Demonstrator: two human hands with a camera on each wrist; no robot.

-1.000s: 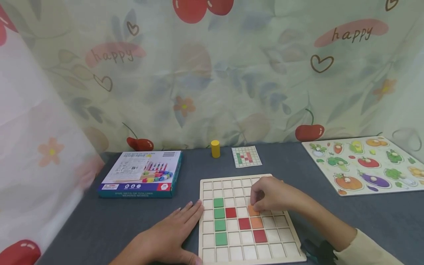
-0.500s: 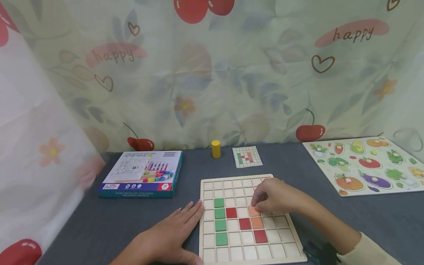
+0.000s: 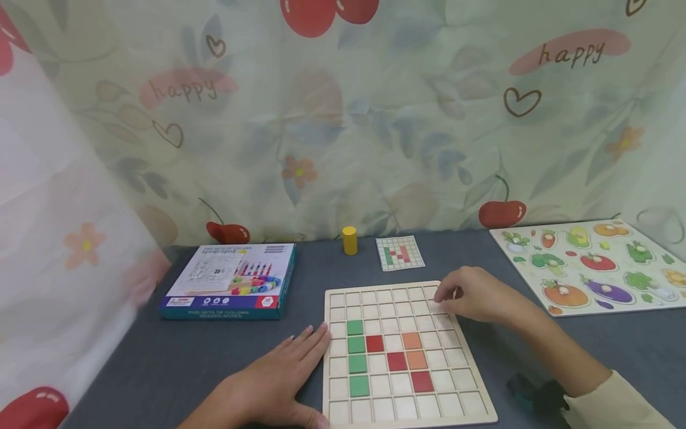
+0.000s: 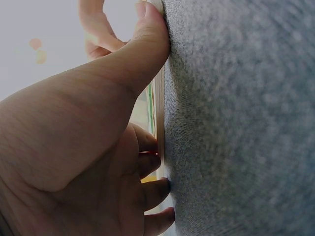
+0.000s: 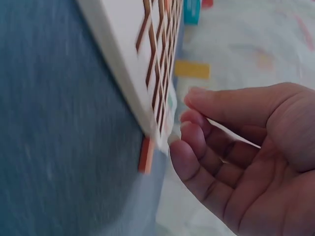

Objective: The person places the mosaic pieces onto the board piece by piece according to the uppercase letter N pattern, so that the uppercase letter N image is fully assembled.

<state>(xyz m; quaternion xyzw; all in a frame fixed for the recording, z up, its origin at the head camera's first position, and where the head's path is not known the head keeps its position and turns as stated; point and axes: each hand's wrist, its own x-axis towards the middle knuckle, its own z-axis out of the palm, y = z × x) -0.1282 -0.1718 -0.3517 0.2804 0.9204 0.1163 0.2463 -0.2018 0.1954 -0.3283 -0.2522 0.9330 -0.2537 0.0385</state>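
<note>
A wooden grid board (image 3: pixel 383 411) lies on the dark cloth, with a column of green tiles (image 3: pixel 358 363), a diagonal of red tiles (image 3: pixel 396 361) and two orange tiles (image 3: pixel 415 359) in its squares. Along its left edge rests my left hand (image 3: pixel 278 375), fingers straight and fingertips at the rim; the left wrist view shows the thumb (image 4: pixel 152 29) against the board's side too. My right hand (image 3: pixel 479 295) hovers by the far right corner, fingers loosely bent and holding nothing. Just off that corner, a loose orange tile (image 5: pixel 146 155) lies on the cloth in the right wrist view, hidden in the head view.
Behind the board lie a small pattern card (image 3: pixel 400 253) and an upright yellow cylinder (image 3: pixel 349 240). At back left is a flat toy box (image 3: pixel 227 283). A vegetable puzzle board (image 3: pixel 595 268) occupies the right side. A patterned curtain (image 3: pixel 343 149) hangs behind.
My right hand has let go of the upper orange tile, which stays in its square, and has moved right and back to the board's far corner. The left hand has kept its place.
</note>
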